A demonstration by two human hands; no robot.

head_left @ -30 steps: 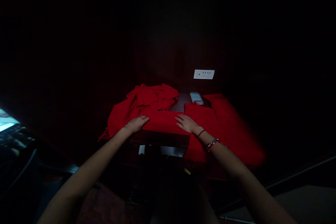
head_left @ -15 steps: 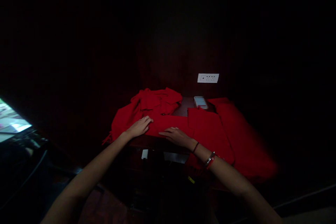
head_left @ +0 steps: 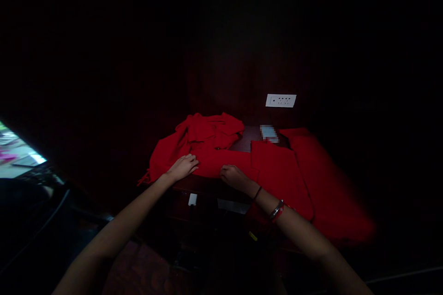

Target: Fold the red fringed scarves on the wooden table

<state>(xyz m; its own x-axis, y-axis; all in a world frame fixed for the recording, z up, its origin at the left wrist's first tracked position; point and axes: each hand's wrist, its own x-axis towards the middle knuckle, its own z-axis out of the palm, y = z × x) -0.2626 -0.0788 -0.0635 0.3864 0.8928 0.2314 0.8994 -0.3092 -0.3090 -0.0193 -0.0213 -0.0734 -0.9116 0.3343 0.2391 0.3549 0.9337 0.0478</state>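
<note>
A red fringed cloth [head_left: 209,162] lies along the near side of a dark table, its left part bunched up at the back and its tassels hanging at the left. My left hand [head_left: 183,167] rests on it with the fingers laid out over the fabric. To the right, my right hand [head_left: 236,178] has its fingers curled together at the cloth's near edge, seemingly pinching it. A folded red cloth [head_left: 277,175] lies flat just right of that hand, partly behind my forearm.
Another red cloth [head_left: 325,189] is spread at the far right. A pixelated pale item [head_left: 269,133] sits at the back, below a white wall socket [head_left: 280,100]. A small white object [head_left: 193,199] shows below the table's front edge. The surroundings are very dark.
The fingers of my right hand, stretched out before, have curled in, and that hand sits slightly further right. My left hand stays on the cloth. The view has shifted a little.
</note>
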